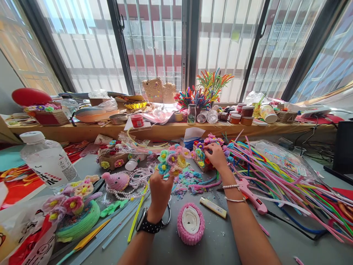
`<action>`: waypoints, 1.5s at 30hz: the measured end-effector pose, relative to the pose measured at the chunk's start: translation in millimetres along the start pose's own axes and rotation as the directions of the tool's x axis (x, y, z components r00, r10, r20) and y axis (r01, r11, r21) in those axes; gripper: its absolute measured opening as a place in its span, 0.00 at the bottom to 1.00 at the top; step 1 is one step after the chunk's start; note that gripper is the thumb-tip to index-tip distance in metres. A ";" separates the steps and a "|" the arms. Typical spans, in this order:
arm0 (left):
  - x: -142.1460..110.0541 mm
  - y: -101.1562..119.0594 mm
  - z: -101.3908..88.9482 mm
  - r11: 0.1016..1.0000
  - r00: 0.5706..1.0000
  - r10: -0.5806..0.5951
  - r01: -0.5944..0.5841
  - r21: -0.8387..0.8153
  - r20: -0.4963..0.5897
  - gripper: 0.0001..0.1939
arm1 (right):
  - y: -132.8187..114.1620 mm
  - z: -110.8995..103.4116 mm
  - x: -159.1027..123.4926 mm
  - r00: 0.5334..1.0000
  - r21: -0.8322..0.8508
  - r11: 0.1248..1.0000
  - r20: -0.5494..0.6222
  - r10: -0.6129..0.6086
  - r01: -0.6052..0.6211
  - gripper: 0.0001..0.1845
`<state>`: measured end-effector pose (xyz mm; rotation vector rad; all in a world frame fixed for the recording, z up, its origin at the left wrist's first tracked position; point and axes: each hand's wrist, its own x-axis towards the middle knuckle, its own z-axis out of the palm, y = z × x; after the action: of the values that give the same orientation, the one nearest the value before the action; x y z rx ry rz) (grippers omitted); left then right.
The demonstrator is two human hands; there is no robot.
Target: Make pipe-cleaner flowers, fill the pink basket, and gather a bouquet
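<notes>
My left hand (160, 186) is closed around the base of a bunch of fuzzy pipe-cleaner flowers (172, 160) in green, blue, purple, yellow and pink. Further right, my right hand (217, 156) reaches to a small basket of coloured flowers (200, 156). Its fingers are bent together at the blooms, and what they pinch is too small to make out. Between my forearms stands a pink fuzzy round pot (191, 224) with rolled white material inside. A cream lighter (213, 207) lies beyond it. Coloured fuzz scraps (187, 180) are strewn between my hands.
A pink glue gun (251, 197) lies beside my right wrist, its cord trailing right. Many pipe cleaners (286, 176) spread over the right side. At left are a water bottle (49, 162), glue sticks (110, 224) and a green flower piece (79, 221). Jars (246, 114) line the sill.
</notes>
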<state>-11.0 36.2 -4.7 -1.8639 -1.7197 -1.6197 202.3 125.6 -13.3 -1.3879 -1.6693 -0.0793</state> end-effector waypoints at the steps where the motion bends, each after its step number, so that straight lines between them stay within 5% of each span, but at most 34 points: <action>1: 0.1 0.2 -0.1 1.000 1.000 -0.002 0.002 0.004 -0.001 0.11 | 0.3 0.6 -0.3 1.000 -0.009 1.000 0.006 -0.004 0.004 0.08; 13: -0.2 0.0 -0.2 1.000 1.000 0.004 -0.004 0.011 0.012 0.08 | -4.6 2.8 -0.8 0.990 -0.025 0.995 -0.105 0.092 -0.095 0.07; 26: -0.8 -2.5 0.7 0.998 1.000 0.015 -0.015 0.055 -0.005 0.11 | -1.3 -3.7 2.7 0.939 0.172 0.969 -0.263 0.220 -0.179 0.13; 36: -1.1 -2.8 1.3 0.999 0.999 0.041 -0.040 0.029 -0.016 0.08 | 0.7 -3.2 1.2 0.922 0.248 0.946 -0.271 0.276 -0.210 0.11; 45: -1.5 -4.4 1.7 0.997 0.998 0.055 -0.054 0.057 -0.011 0.07 | 0.2 -4.8 0.6 0.972 0.131 0.982 -0.174 0.159 -0.137 0.08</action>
<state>-13.1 37.9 -8.8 -1.8538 -1.6762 -1.5432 205.4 123.4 -10.3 -1.3683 -1.3928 -0.0215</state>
